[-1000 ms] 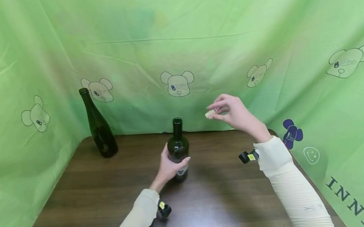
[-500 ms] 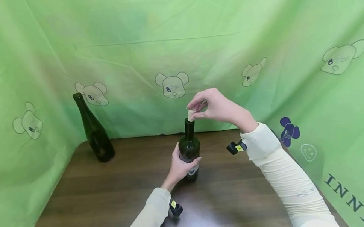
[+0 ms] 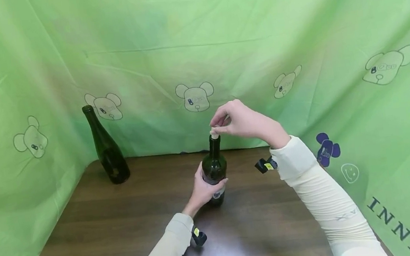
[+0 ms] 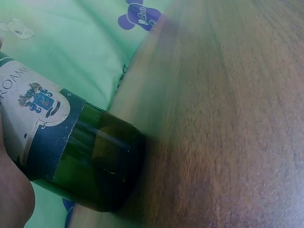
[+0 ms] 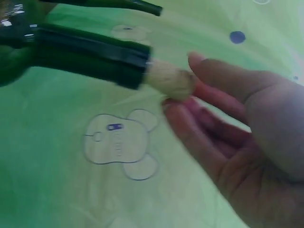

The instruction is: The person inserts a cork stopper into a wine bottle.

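Note:
A dark green wine bottle stands upright on the table, and my left hand grips it round the body. In the left wrist view its pale and blue label shows above the base. Over the bottle's mouth, my right hand pinches a cork between thumb and fingertips. The cork's lower end sits at the mouth of the neck, in line with it, and much of its length shows outside the glass.
Another dark green bottle stands at the table's back left corner. Green cloth printed with bear heads hangs behind and along both sides of the brown wooden table.
My right hand has moved left, bringing the cork from the side onto the bottle's mouth; over the last half second the cork has turned more upright and dropped slightly. My left hand keeps its grip.

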`<control>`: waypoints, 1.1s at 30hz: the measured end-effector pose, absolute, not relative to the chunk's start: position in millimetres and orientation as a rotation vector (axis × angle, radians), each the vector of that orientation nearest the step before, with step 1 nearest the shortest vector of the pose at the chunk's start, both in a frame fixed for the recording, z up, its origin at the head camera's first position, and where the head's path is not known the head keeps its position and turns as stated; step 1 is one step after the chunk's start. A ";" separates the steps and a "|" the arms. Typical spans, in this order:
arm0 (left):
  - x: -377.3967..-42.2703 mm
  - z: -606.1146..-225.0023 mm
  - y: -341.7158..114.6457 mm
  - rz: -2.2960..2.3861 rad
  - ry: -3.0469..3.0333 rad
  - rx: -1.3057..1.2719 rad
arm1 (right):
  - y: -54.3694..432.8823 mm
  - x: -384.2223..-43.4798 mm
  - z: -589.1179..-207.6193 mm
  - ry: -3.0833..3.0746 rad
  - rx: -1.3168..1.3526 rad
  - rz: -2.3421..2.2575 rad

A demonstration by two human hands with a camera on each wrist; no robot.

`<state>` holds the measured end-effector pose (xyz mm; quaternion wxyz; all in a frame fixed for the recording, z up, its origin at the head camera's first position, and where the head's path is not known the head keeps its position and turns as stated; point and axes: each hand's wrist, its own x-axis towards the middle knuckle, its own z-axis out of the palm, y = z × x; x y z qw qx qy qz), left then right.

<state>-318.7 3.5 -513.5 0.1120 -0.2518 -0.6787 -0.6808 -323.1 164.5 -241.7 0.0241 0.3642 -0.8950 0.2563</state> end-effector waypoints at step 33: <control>-323.5 -525.4 7.2 -1.996 -2.018 -0.730 | 136.1 -312.6 -207.0 -3.048 0.967 0.465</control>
